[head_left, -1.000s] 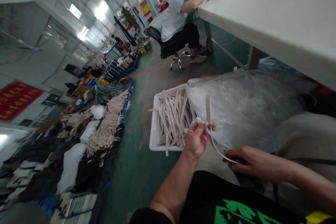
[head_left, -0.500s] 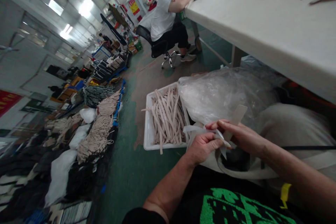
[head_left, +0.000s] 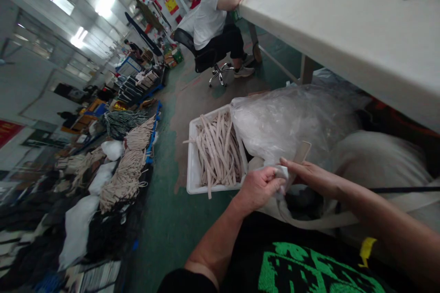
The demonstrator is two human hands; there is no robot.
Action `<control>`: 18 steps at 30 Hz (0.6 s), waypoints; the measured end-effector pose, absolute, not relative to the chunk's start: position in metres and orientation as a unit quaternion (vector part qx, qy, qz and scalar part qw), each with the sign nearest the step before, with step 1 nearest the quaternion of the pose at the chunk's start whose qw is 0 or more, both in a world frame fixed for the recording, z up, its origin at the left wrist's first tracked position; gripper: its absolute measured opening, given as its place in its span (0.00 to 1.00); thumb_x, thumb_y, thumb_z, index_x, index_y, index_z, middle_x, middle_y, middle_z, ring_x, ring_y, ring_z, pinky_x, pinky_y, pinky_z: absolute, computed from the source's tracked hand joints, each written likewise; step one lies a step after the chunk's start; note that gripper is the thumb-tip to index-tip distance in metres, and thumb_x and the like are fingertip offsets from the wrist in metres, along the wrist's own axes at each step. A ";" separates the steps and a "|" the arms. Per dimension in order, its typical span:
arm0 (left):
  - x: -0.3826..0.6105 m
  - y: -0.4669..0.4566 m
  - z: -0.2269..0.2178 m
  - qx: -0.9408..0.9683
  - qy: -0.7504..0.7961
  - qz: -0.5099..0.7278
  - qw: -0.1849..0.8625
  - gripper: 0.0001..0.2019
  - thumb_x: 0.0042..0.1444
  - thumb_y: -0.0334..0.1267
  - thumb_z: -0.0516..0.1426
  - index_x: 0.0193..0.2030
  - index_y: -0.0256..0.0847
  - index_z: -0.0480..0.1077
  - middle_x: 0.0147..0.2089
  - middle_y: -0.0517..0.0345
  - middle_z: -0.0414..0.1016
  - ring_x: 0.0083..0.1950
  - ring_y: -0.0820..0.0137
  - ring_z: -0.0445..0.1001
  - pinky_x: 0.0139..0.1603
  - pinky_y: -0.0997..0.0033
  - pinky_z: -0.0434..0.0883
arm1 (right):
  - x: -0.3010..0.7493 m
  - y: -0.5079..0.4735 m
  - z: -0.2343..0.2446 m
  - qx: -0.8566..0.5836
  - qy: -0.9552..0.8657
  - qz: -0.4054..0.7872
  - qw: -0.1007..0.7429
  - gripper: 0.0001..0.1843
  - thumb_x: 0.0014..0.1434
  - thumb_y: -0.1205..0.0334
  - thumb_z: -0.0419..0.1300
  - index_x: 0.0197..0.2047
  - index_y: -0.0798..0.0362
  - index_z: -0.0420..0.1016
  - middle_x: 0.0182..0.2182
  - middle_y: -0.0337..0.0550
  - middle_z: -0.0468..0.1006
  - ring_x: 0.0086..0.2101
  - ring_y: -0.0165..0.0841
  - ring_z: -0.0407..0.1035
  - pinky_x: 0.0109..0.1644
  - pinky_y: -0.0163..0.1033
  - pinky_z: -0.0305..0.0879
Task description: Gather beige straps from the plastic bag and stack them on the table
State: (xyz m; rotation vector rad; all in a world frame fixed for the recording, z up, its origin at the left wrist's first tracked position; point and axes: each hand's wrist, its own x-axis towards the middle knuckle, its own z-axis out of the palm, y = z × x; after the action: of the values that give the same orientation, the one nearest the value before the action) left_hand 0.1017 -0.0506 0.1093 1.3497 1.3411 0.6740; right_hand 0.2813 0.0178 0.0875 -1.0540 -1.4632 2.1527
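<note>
My left hand (head_left: 258, 190) pinches a thin white sheet (head_left: 282, 173), perhaps paper or plastic; its kind is not clear. My right hand (head_left: 307, 175) is closed round a flat beige strap (head_left: 303, 150), whose squared end sticks up past the fingers. Both hands meet in front of my chest, fingertips almost touching at the white sheet. Below them a length of pale strap (head_left: 309, 223) loops down and runs off to the right. Just left of the hands stands a white plastic tray (head_left: 191, 165) heaped with beige straps (head_left: 220, 151).
A clear plastic bag (head_left: 271, 119) bulges beside the tray, under a long pale table (head_left: 343, 32). A seated person (head_left: 208, 23) leans on the table's far end. Bundles of straps (head_left: 123, 174) and white sacks (head_left: 79, 229) lie along the left, past the green floor (head_left: 161, 238).
The white sheet, loose and spread out before, is now bunched at my left fingertips. The strap end in my right hand has dropped slightly and moved left. The view has shifted a little.
</note>
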 end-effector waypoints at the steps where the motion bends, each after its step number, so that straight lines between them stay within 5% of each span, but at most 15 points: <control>1: 0.100 -0.053 0.112 0.576 0.559 0.265 0.534 0.10 0.61 0.43 0.59 0.41 0.40 0.77 0.30 0.60 0.77 0.33 0.71 0.74 0.40 0.71 0.69 | 0.279 0.017 0.088 -0.371 -0.497 0.767 0.165 0.41 0.51 0.21 0.57 0.34 0.56 0.79 0.32 0.48 0.80 0.34 0.39 0.73 0.41 0.43 0.70; 6: 0.097 -0.065 0.123 0.566 0.512 0.224 0.606 0.15 0.62 0.44 0.58 0.51 0.42 0.77 0.31 0.59 0.77 0.31 0.72 0.73 0.35 0.73 0.68 | 0.275 0.017 0.088 -0.391 -0.418 0.798 0.188 0.38 0.47 0.27 0.67 0.43 0.55 0.81 0.26 0.40 0.75 0.26 0.31 0.67 0.27 0.35 0.62; 11: 0.091 -0.066 0.125 0.543 0.502 0.238 0.630 0.26 0.62 0.47 0.58 0.65 0.40 0.69 0.27 0.60 0.76 0.26 0.73 0.69 0.34 0.72 0.67 | 0.278 0.024 0.085 -0.391 -0.345 0.810 0.269 0.29 0.45 0.39 0.73 0.42 0.51 0.77 0.28 0.35 0.74 0.22 0.25 0.63 0.29 0.34 0.66; 14: 0.090 -0.065 0.122 0.523 0.512 0.271 0.625 0.31 0.61 0.47 0.59 0.69 0.38 0.63 0.27 0.59 0.76 0.27 0.72 0.70 0.36 0.71 0.69 | 0.281 0.025 0.084 -0.413 -0.404 0.774 0.260 0.28 0.51 0.34 0.67 0.37 0.52 0.75 0.22 0.34 0.71 0.16 0.21 0.51 0.22 0.34 0.60; 18: 0.093 -0.061 0.117 0.539 0.562 0.277 0.563 0.31 0.60 0.43 0.59 0.70 0.42 0.64 0.26 0.61 0.76 0.27 0.72 0.70 0.36 0.71 0.68 | 0.278 0.018 0.086 -0.373 -0.507 0.761 0.156 0.37 0.49 0.23 0.60 0.22 0.53 0.70 0.14 0.34 0.63 0.15 0.23 0.52 0.19 0.34 0.49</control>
State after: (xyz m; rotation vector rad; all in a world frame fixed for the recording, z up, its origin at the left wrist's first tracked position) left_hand 0.0931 -0.0612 0.1171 1.2695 1.3226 0.6518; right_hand 0.2784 0.0184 0.0865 -1.0682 -1.4527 2.1781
